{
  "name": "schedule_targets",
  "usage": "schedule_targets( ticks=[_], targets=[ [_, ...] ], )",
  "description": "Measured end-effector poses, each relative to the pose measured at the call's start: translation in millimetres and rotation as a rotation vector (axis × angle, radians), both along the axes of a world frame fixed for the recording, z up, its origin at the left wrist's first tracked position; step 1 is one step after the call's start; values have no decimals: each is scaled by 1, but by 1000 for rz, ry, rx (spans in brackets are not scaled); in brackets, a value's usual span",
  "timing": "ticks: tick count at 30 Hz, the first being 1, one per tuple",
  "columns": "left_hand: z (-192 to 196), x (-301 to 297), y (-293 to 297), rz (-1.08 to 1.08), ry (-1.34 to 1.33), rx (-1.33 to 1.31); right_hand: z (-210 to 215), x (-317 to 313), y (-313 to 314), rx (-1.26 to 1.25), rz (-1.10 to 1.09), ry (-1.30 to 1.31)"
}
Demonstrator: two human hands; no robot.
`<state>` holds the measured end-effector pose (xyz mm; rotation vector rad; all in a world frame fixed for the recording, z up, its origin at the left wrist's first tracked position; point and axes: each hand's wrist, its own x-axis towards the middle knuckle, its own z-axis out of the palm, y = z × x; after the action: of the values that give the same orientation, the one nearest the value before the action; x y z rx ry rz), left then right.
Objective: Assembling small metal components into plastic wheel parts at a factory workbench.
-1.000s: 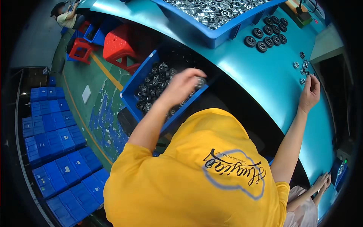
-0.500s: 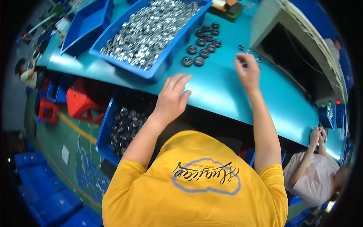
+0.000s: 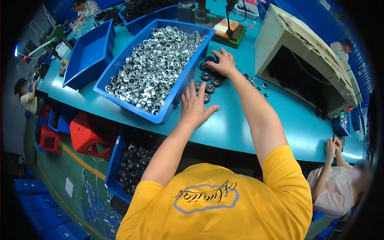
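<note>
Black wheels (image 3: 206, 77) lay by the spread left hand (image 3: 195, 110) and spread right hand (image 3: 225, 65), maybe touching; a blue bin (image 3: 128, 105) stood beside.

Matt wheels (image 3: 206, 76), shiny metallic parts (image 3: 160, 64), glossy tabletop (image 3: 240, 120)

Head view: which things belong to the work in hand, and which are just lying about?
Seem to belong:
black wheels, under the right hand and near the left hand
blue tub of silvery parts
loose silvery parts on the table

Apparently just lying about:
large red stool
white slab
blue tray left of the tub
</note>
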<state>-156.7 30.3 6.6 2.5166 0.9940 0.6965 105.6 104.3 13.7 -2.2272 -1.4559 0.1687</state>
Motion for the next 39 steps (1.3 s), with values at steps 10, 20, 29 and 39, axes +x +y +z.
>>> schedule_targets(
  ticks=[10,20,29,39],
  targets=[
    [0,0,1,-7,19,-9,-22,-14,-8,29,125,-84],
    [11,-3,-7,7,60,30,-19,-75,-93,178,95,-80],
    [13,-31,-23,-92,50,63,20,-68,-157,-98,375,-58],
    [19,-36,-29,-137,116,131,14,-77,-184,47,459,-134]
  ],
)
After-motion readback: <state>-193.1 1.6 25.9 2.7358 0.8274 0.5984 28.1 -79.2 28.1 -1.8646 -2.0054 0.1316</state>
